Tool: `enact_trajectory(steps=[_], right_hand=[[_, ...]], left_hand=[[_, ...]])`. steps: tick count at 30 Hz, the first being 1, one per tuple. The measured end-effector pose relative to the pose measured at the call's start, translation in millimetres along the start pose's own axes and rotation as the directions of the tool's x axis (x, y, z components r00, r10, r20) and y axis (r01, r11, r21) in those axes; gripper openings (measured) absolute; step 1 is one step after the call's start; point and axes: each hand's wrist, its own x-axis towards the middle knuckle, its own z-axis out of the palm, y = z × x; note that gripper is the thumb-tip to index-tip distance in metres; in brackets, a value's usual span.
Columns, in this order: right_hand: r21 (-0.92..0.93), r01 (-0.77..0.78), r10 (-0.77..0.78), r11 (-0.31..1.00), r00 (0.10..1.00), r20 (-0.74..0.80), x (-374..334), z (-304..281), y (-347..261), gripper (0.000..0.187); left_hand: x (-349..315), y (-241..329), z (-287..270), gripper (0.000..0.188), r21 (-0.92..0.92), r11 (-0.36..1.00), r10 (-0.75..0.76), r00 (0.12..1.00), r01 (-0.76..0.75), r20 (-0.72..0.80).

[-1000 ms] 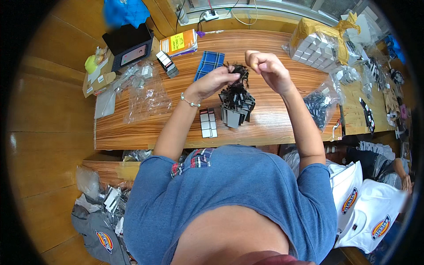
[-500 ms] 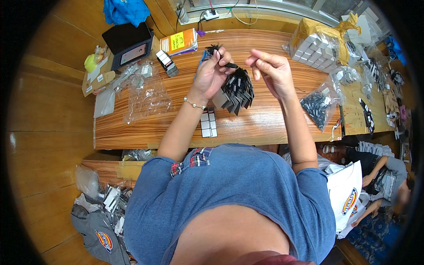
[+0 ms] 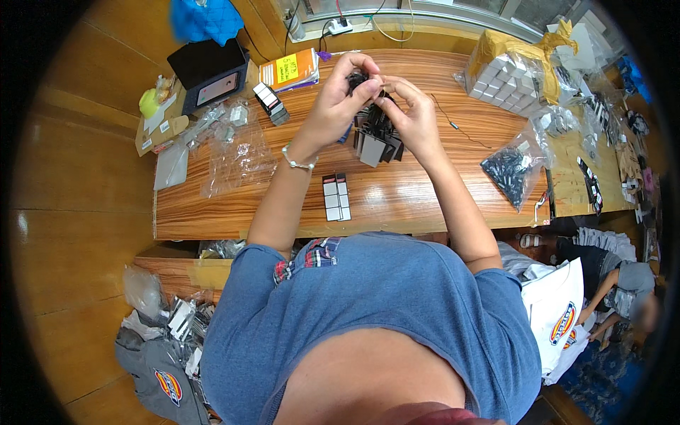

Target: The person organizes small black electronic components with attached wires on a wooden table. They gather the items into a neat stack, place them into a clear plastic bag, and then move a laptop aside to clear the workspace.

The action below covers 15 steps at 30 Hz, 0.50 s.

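Observation:
Above the middle of the table, my left hand (image 3: 338, 99) is closed round the black cords at the top of a bunch of hang tags (image 3: 380, 140). The black and grey tags fan out and hang below my fingers. My right hand (image 3: 414, 120) meets the left one, thumb and finger pinched at the cords; which strand they grip is hidden. Nearer to me, two flat tags (image 3: 336, 198) with white label panels lie side by side on the wooden table (image 3: 425, 202).
A stack of white-labelled tags (image 3: 270, 103) stands left, near crumpled clear plastic (image 3: 241, 156), a phone (image 3: 217, 88) and a notebook (image 3: 290, 69). Right are a thin cord (image 3: 460, 129), a bag of black pieces (image 3: 511, 170) and wrapped white boxes (image 3: 504, 78). Another person (image 3: 623, 283) sits far right.
My right hand has come left to the left hand, and its fingers now pinch at the cords. My left hand has turned, and the bunch of tags hangs differently.

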Motion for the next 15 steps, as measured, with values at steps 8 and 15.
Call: enact_trajectory(steps=[8,15], right_hand=[[0.132,0.069,-0.099,0.989,0.968,0.232,8,-20,-20,0.016],[-0.064,0.135,-0.111,0.989,0.950,0.292,6,-21,-25,0.016]], left_hand=[[20,-11,-40,0.043,0.426,0.846,0.280,0.947,-0.321,0.157],[35,-9,-36,0.039,0.605,0.681,0.246,0.908,-0.412,0.340]])
